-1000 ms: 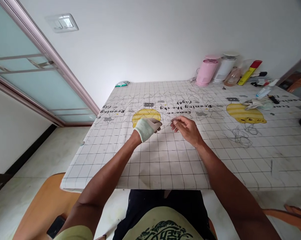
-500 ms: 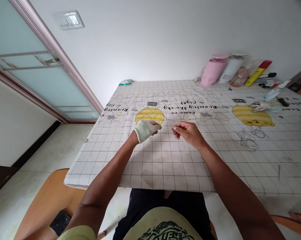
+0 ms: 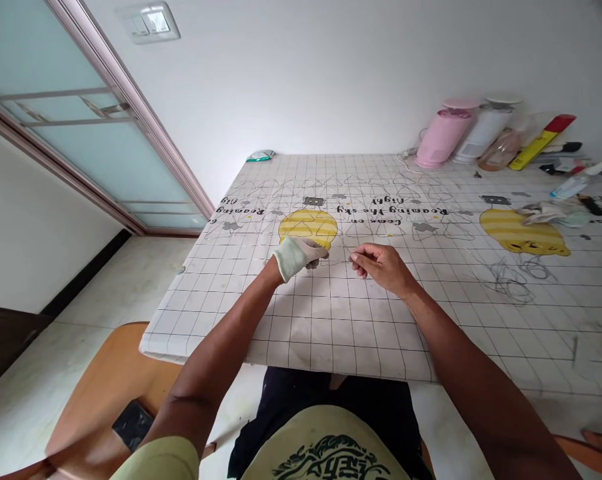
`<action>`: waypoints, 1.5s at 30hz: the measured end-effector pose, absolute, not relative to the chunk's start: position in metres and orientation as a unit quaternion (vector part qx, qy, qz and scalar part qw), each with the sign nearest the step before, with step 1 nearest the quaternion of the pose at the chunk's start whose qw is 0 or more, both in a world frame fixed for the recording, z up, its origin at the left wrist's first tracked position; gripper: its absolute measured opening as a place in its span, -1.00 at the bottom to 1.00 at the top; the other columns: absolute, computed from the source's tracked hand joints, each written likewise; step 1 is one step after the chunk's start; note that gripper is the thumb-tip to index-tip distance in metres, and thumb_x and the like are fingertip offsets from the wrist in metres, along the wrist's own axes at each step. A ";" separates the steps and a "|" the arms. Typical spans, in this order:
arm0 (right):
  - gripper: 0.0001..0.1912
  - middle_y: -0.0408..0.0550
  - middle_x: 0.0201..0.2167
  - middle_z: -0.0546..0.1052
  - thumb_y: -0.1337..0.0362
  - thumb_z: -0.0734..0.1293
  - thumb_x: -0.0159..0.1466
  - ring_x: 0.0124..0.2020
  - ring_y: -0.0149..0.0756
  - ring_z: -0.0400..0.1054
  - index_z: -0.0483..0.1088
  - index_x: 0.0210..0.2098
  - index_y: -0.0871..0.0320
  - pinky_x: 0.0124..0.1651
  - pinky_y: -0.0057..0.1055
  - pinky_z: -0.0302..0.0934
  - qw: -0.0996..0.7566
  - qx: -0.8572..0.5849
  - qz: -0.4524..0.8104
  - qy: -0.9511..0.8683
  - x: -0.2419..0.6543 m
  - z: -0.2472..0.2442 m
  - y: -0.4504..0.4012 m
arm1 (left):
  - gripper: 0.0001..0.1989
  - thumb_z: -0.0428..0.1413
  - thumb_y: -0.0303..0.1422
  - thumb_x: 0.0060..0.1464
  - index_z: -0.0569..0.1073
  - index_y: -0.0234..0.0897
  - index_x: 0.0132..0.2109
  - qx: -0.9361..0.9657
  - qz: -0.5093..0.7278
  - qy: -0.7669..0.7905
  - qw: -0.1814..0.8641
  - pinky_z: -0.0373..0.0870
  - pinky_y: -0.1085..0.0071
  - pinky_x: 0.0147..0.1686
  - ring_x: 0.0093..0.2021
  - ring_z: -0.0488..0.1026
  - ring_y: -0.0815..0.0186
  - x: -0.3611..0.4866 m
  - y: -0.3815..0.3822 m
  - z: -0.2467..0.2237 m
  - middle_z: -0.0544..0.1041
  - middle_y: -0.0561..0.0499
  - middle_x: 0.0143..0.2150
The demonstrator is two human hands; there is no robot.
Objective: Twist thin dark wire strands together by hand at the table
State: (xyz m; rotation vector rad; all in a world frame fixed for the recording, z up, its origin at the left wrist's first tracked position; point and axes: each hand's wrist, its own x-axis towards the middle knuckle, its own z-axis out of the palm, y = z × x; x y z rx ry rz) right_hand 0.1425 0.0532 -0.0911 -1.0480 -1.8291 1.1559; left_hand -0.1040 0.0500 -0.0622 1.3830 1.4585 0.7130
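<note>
My left hand (image 3: 301, 257), in a pale knit glove, is pinched shut over the yellow bear print of the checked tablecloth (image 3: 281, 327). My bare right hand (image 3: 379, 265) is closed in a pinch a short gap to its right. Between the two pinches a thin wire (image 3: 339, 262) shows faintly, its ends hidden in the fingers. Several thin bent wire outlines (image 3: 375, 181) lie across the cloth beyond my hands. To the right rests a loose tangle of wire (image 3: 513, 280).
Along the wall stand a pink cylinder (image 3: 443, 137), a white cylinder (image 3: 483, 137), a bottle (image 3: 498, 152) and a yellow-red box (image 3: 541, 143). A crumpled glove (image 3: 545, 212) lies at right. A green-white packet (image 3: 261, 155) sits at the back left corner. A phone (image 3: 132, 425) rests on a wooden chair (image 3: 93, 387).
The view has shifted slightly, so the scene sits a little further right. Both hands keep their pinches, nearly the same distance apart.
</note>
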 end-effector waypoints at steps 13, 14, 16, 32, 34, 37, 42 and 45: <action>-0.67 -0.07 -0.47 0.53 0.01 0.48 0.31 -0.51 -0.34 0.38 0.53 -0.35 0.17 -0.49 -0.38 0.30 0.412 -0.399 0.555 -0.602 0.137 -0.098 0.057 | -0.58 0.07 -0.25 0.34 0.48 -0.08 0.29 0.771 0.118 0.618 0.104 0.32 0.26 -0.16 -0.17 0.50 0.09 -0.087 0.013 -0.074 0.57 -0.10 -0.21; -0.67 -0.07 -0.48 0.53 0.01 0.48 0.31 -0.51 -0.34 0.38 0.53 -0.35 0.16 -0.49 -0.38 0.30 0.408 -0.395 0.559 -0.604 0.136 -0.098 0.056 | -0.58 0.04 -0.24 0.36 0.46 -0.06 0.30 0.780 0.083 0.612 0.102 0.31 0.26 -0.20 -0.22 0.49 0.09 -0.083 0.012 -0.075 0.55 -0.09 -0.26; -0.67 -0.08 -0.49 0.53 0.00 0.47 0.32 -0.51 -0.33 0.39 0.52 -0.34 0.16 -0.48 -0.37 0.30 0.398 -0.390 0.565 -0.609 0.134 -0.098 0.054 | -0.60 -0.01 -0.26 0.40 0.45 -0.06 0.30 0.788 0.047 0.606 0.102 0.28 0.27 -0.24 -0.29 0.47 0.11 -0.078 0.011 -0.077 0.51 -0.06 -0.34; -0.62 -0.01 -0.39 0.62 -0.06 0.39 0.40 -0.49 -0.31 0.46 0.44 -0.29 0.14 -0.45 -0.36 0.34 0.348 -0.339 0.603 -0.632 0.131 -0.094 0.048 | -0.70 0.01 -0.27 0.37 0.60 -0.06 0.08 0.786 0.079 0.595 0.151 0.15 0.35 -0.32 -0.34 0.37 0.22 -0.079 0.010 -0.085 0.47 0.02 -0.35; -0.63 -0.01 -0.39 0.62 -0.06 0.39 0.40 -0.49 -0.30 0.46 0.44 -0.28 0.14 -0.45 -0.36 0.34 0.347 -0.335 0.605 -0.634 0.131 -0.094 0.048 | -0.65 0.00 -0.30 0.36 0.59 -0.06 0.15 0.783 0.100 0.596 0.149 0.16 0.36 -0.31 -0.34 0.37 0.23 -0.080 0.009 -0.090 0.49 0.02 -0.34; -0.63 -0.02 -0.38 0.62 -0.06 0.39 0.40 -0.48 -0.30 0.46 0.45 -0.28 0.13 -0.44 -0.35 0.35 0.346 -0.331 0.607 -0.634 0.130 -0.094 0.047 | -0.64 0.03 -0.31 0.33 0.60 -0.08 0.15 0.775 0.121 0.603 0.147 0.20 0.37 -0.29 -0.34 0.39 0.24 -0.082 0.011 -0.099 0.51 0.02 -0.35; -0.63 -0.03 -0.38 0.62 -0.06 0.40 0.40 -0.49 -0.31 0.46 0.44 -0.27 0.13 -0.43 -0.35 0.35 0.361 -0.325 0.607 -0.630 0.128 -0.095 0.047 | -0.67 0.04 -0.25 0.33 0.63 -0.03 0.11 0.758 0.154 0.611 0.170 0.25 0.37 -0.25 -0.31 0.42 0.24 -0.082 0.011 -0.108 0.56 0.02 -0.31; -0.64 -0.04 -0.39 0.62 -0.06 0.39 0.40 -0.49 -0.32 0.45 0.45 -0.27 0.13 -0.43 -0.35 0.35 0.372 -0.328 0.600 -0.628 0.130 -0.096 0.048 | -0.62 -0.01 -0.25 0.38 0.61 -0.01 0.17 0.744 0.185 0.626 0.140 0.27 0.34 -0.23 -0.29 0.45 0.20 -0.081 0.004 -0.106 0.57 -0.03 -0.29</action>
